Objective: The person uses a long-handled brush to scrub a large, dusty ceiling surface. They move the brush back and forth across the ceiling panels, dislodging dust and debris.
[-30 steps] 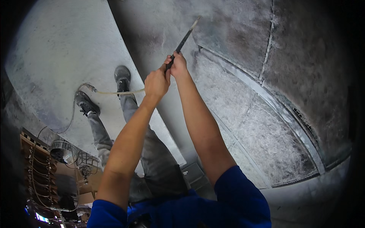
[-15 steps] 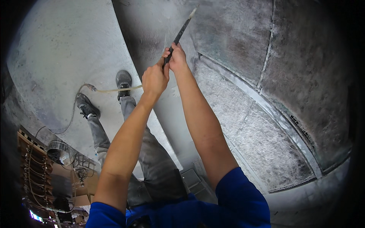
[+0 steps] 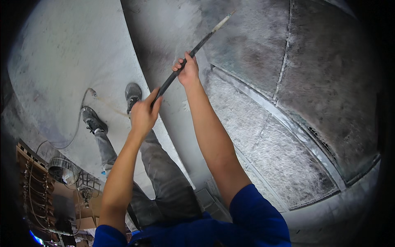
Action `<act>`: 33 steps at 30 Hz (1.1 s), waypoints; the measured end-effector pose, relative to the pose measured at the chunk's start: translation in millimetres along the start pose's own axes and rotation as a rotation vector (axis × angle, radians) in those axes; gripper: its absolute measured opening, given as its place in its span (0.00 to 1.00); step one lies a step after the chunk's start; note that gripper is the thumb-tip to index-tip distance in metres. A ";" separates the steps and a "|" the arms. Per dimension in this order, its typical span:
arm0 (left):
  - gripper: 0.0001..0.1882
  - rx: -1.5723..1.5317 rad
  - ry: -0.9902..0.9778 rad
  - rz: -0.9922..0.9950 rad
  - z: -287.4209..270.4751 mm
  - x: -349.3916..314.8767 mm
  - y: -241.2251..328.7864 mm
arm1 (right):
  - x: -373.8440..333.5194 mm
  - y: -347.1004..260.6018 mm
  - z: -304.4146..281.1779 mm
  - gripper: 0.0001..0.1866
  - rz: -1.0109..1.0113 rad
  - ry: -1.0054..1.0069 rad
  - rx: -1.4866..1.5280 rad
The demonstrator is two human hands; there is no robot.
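Observation:
Both my hands hold a long, thin black wand (image 3: 201, 43) that slants up and to the right. Its pale, narrow tip (image 3: 223, 22) points toward the far wall area. My left hand (image 3: 143, 116) wraps the near end. Farther up the shaft, my right hand (image 3: 188, 74) grips it with the fingers curled round. A thin hose (image 3: 79, 119) lies curved on the pale surface; its stretch toward my left hand is smeared by motion, and where it joins the wand is hidden.
Dusty, fibrous panels (image 3: 329, 78) fill the right, divided by a curved metal bar (image 3: 282, 117). My shoes (image 3: 94, 118) stand on a pale, dusty platform (image 3: 78, 45) with a straight right edge. At lower left are a wooden rack (image 3: 35, 181), a wire basket (image 3: 61, 162) and cardboard boxes (image 3: 88, 203).
My left hand has moved down and left, away from my right hand, so more of the black shaft shows between them. The wand's tip has shifted right and slightly down.

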State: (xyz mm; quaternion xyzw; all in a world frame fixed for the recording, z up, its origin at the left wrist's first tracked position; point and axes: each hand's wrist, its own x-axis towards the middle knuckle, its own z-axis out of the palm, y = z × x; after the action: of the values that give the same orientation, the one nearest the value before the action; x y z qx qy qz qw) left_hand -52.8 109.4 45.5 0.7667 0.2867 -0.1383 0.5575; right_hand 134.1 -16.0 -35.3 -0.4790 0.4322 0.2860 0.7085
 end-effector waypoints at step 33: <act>0.17 0.034 -0.008 0.114 -126.6 -125.2 -26.0 | -25.0 -13.9 -74.1 0.17 -0.074 0.254 0.064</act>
State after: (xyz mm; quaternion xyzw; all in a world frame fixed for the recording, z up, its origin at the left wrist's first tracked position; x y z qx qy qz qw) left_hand -181.7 197.5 135.0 0.7906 0.2380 -0.1142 0.5525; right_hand 108.9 -89.7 -19.6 -0.5040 0.5096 0.1827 0.6730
